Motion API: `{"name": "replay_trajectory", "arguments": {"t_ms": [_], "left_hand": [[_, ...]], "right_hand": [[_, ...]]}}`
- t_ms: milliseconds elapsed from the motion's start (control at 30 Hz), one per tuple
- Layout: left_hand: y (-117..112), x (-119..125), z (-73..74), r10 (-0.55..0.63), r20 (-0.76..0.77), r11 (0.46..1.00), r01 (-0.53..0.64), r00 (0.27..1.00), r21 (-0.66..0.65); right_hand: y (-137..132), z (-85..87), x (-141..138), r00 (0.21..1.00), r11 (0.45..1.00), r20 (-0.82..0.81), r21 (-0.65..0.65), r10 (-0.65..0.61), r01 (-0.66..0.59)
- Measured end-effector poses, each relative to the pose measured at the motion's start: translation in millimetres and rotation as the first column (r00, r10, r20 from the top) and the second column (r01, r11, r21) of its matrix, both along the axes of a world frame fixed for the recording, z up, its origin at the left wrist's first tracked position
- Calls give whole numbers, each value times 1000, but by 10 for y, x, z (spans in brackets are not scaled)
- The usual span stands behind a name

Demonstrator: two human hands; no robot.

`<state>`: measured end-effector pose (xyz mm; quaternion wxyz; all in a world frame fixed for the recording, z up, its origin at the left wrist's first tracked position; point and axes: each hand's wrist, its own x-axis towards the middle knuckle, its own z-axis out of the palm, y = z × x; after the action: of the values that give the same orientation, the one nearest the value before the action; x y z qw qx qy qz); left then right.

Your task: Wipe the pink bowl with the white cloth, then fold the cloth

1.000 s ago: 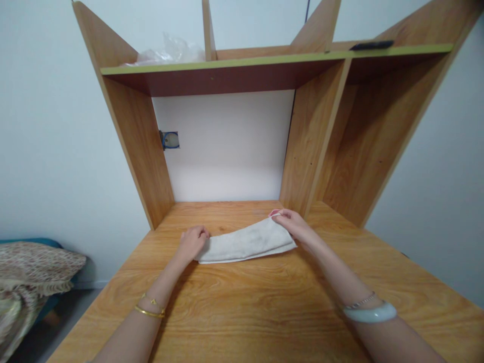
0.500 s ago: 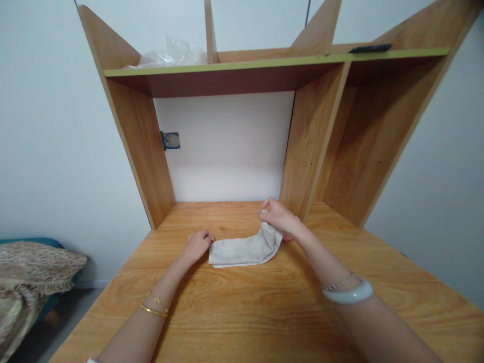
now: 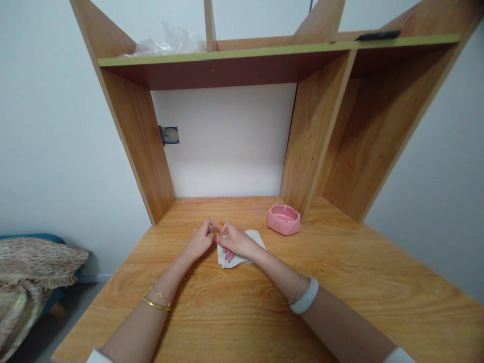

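A white cloth (image 3: 252,237) lies folded over on the wooden desk (image 3: 234,307), mostly under my right hand. My right hand (image 3: 235,242) rests on top of it, fingers pinched at the cloth's left edge. My left hand (image 3: 199,240) meets it there, fingers curled and pinching the same edge. A pink ashtray (image 3: 283,219) stands on the desk to the right of the cloth, apart from both hands.
The desk has a hutch with wooden side panels (image 3: 139,146) and a shelf (image 3: 227,55) above, holding a clear plastic bag (image 3: 166,44) and a dark flat object (image 3: 378,35). A wall socket (image 3: 169,135) sits at the back left. A patterned blanket (image 3: 26,272) lies at the lower left.
My right hand carried the cloth's right end over to the left end, folding it in half. The pink ashtray, hidden behind that hand before, now shows.
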<state>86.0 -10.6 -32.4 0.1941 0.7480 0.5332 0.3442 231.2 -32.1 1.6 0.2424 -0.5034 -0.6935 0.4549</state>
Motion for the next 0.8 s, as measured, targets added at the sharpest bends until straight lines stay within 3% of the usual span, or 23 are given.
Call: {"name": "replay_trajectory", "arguments": {"t_ms": [100,167,200,300,367,500,667,800], "left_hand": [[5,-34,16,39,-50,998,-36,998,53],[-6,-38,37,65,-76,996,-60,995,71],[-14,-35,49,75,-88,995,-69,993,75],[-46,-10,81,88,-134,994,-78,987,74],[-66,6,97,83,-171,995,-72,982,70],[-88,12,117,76,-223,996,-63,972,67],[-99,13,118,65,-249,996,-47,966,78],[-105,37,112,45,-280,997,-28,959,66]], "right_hand": [[39,99,175,980,977,176,204,-93,56],[110,186,366,891,921,395,386,-224,60],[147,219,469,863,918,438,390,-251,70],[207,249,731,816,942,527,331,-239,62],[196,214,830,810,978,566,205,-155,43],[140,90,884,883,999,468,-24,-31,48],[141,58,1043,938,990,346,-117,-36,81],[141,176,1395,881,974,461,-132,-105,185]]}}
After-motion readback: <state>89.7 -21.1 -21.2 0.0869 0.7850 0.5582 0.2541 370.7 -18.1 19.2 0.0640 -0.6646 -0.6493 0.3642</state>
